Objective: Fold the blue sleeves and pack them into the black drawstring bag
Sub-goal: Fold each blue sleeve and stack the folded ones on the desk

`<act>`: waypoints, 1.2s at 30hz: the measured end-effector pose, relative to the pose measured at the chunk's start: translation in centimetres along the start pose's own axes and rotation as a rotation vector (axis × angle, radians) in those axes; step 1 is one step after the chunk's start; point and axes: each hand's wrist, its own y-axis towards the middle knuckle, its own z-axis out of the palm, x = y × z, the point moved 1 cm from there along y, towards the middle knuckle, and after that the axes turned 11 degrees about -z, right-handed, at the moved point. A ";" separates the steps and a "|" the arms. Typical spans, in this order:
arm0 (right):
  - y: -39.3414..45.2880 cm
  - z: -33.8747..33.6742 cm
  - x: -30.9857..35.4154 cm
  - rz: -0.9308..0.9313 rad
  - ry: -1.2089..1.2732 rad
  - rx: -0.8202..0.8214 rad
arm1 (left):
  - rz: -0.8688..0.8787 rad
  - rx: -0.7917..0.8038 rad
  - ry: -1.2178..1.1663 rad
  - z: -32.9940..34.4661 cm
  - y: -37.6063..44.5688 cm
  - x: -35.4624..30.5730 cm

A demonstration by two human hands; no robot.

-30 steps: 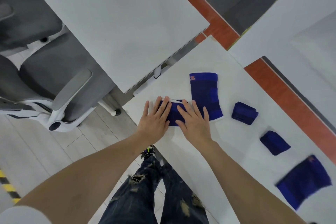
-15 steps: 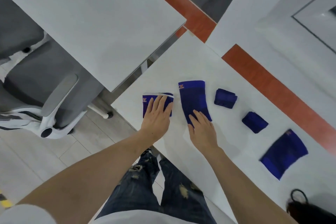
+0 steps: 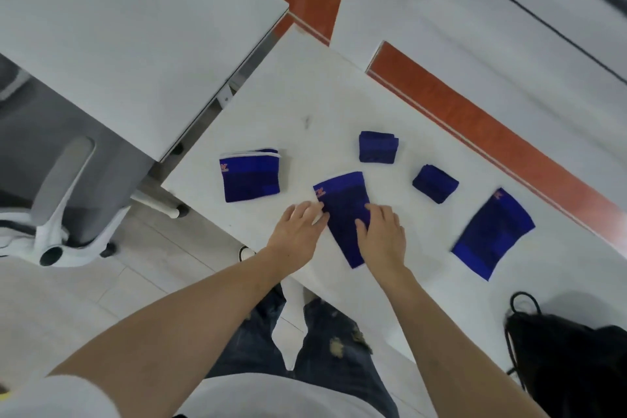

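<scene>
Blue knit, five pieces on the white table (image 3: 339, 98): one folded sleeve (image 3: 250, 176) near the left edge, two small folded bundles (image 3: 377, 147) (image 3: 435, 183) toward the far edge, one flat sleeve (image 3: 492, 234) toward the right, one flat sleeve (image 3: 342, 214) at the near edge under my hands. My left hand (image 3: 298, 231) rests open-fingered at its left side; my right hand (image 3: 383, 234) lies flat and open on it. Black drawstring bag (image 3: 570, 356): near right corner, cord looped out.

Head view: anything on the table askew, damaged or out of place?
Nothing stands out. Five blue sleeves lie apart on the white table; the flat one under both hands and the right one lie at angles, awaiting folding. The black drawstring bag sits at the near right.
</scene>
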 end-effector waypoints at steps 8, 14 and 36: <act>2.1 0.3 -1.1 0.175 0.393 -0.007 | -0.104 0.091 0.076 0.5 -0.2 -2.1; -0.3 -1.5 -2.7 0.104 0.702 0.008 | -0.189 0.072 -0.269 -0.6 -0.3 -4.2; -8.0 -9.8 -26.4 0.435 0.968 -0.414 | -0.255 0.242 -1.080 -3.6 8.6 -31.8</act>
